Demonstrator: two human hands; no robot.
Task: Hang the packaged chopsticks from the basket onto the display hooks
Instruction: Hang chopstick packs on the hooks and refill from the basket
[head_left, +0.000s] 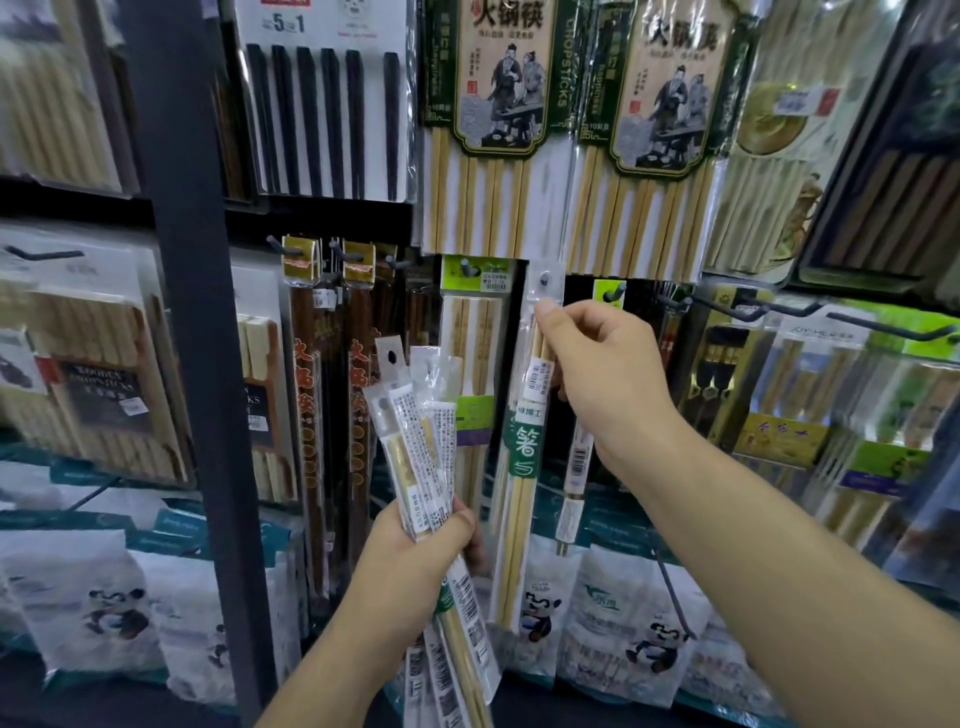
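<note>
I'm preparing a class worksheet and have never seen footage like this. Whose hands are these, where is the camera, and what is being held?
No machine here: a person wears a wide-angle camera on the head, so the single picture looks forward and down at their own hands. The left hand grips a fanned bundle of packaged chopsticks. The right hand pinches the top of one green-banded pack, its hole at the tip of a display hook. More chopstick packs hang around; panda-printed bags stand below.
</note>
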